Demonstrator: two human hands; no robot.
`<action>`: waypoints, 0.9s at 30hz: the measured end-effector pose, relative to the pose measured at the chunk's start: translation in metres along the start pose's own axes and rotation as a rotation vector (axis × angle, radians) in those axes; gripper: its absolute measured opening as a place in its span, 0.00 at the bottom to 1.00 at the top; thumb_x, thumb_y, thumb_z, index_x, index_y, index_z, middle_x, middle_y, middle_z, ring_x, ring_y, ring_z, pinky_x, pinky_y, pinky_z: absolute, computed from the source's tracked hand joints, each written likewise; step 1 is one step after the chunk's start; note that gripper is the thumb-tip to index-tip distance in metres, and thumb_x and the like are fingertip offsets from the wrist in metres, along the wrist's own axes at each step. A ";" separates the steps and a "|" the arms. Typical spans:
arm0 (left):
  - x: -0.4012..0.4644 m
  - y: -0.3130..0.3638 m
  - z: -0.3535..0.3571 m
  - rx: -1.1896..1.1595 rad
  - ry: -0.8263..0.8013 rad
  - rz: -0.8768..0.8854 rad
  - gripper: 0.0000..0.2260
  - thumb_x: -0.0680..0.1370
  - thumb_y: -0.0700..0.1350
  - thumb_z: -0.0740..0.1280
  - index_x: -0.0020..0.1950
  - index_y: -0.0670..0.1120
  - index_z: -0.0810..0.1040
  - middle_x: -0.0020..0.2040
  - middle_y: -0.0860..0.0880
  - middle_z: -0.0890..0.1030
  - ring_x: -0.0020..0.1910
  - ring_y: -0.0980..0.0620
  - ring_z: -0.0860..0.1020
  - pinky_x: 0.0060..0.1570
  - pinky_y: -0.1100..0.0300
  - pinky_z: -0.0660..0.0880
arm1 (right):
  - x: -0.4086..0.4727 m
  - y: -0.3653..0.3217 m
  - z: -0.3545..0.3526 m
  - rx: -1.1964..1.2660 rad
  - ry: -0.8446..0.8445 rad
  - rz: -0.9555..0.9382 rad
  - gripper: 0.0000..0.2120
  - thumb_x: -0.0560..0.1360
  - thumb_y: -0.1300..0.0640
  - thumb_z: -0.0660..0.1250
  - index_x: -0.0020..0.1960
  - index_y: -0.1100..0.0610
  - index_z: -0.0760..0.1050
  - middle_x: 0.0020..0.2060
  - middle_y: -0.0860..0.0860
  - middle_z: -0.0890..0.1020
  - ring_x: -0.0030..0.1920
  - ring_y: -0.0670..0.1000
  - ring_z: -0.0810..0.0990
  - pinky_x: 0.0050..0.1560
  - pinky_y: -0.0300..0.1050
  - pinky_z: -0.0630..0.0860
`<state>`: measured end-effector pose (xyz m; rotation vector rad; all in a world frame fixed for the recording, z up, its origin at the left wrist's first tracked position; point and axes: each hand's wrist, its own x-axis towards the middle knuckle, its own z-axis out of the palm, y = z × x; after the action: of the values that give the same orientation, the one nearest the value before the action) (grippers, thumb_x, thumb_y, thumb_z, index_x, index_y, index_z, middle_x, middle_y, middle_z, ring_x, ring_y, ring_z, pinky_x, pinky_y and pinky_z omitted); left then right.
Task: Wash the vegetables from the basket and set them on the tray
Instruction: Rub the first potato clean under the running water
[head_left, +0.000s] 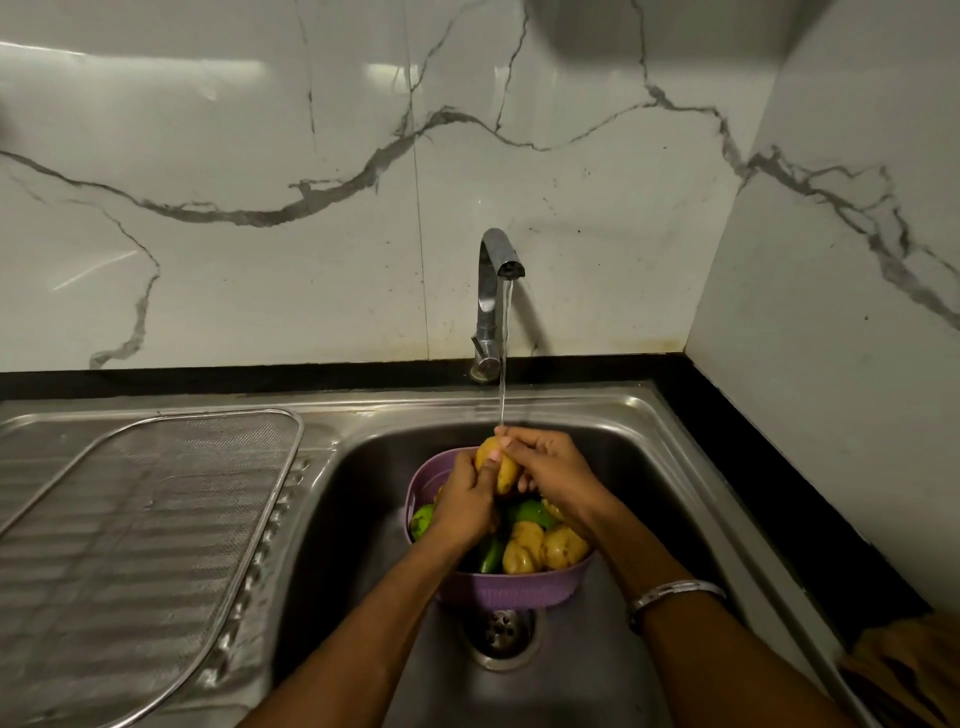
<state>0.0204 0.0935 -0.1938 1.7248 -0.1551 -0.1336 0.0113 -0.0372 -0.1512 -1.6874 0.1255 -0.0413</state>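
Yellow-brown oval potato (500, 468) held up over the round lilac plastic slotted basket (498, 590), right under the thin water stream (503, 358) from the chrome bent-neck tap (491, 296). Skin looks wet and glossy, smooth, no obvious dirt visible. Left hand (465, 501) grips its lower side, fingers curled round it, thumb across the front. Right hand (553, 470) clamps the top, fingertips (506, 442) pinched on the upper end where the water lands. Both hands wrapped on the one potato; reads as rubbing it under the flow.

Progress, as a judgement: early. The woven-mesh metal tray (130, 519) with wire rim, lying on the ribbed steel drainboard to the left, has nothing washed on it. Basket is well loaded: several more yellow potatoes (540, 545) near its front right, green peppers (527, 512) in the middle and at the left edge. So this looks like the first item; nearly everything is left to rinse and carry across.

Basket sits in the stainless steel sink bowl (363, 493), just behind the round drain (500, 631). Silver bangle (675, 592) on the right forearm. White marble-veined wall tiles (260, 156) behind, black counter edge (727, 415) on the right.
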 end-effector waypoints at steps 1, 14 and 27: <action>-0.001 0.003 0.000 -0.016 0.001 -0.005 0.18 0.82 0.62 0.58 0.57 0.48 0.73 0.39 0.49 0.77 0.31 0.54 0.74 0.34 0.56 0.71 | 0.000 -0.001 0.000 0.015 -0.022 0.019 0.16 0.83 0.61 0.64 0.69 0.60 0.76 0.31 0.51 0.81 0.26 0.44 0.71 0.29 0.32 0.72; -0.003 0.007 0.002 -0.155 -0.048 -0.046 0.14 0.85 0.50 0.58 0.62 0.40 0.69 0.40 0.40 0.83 0.30 0.50 0.78 0.32 0.58 0.75 | -0.006 -0.007 0.002 0.050 0.052 0.042 0.12 0.84 0.59 0.61 0.61 0.54 0.82 0.22 0.47 0.75 0.24 0.43 0.72 0.28 0.36 0.72; -0.003 0.009 0.001 -0.266 -0.016 -0.136 0.13 0.85 0.50 0.59 0.62 0.41 0.71 0.40 0.44 0.80 0.30 0.55 0.75 0.29 0.61 0.71 | -0.011 -0.011 0.007 0.154 0.004 0.102 0.15 0.83 0.60 0.63 0.69 0.57 0.77 0.40 0.51 0.82 0.26 0.41 0.78 0.26 0.35 0.75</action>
<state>0.0175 0.0915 -0.1855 1.4681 -0.0292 -0.2571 0.0015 -0.0277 -0.1407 -1.5251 0.2061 0.0222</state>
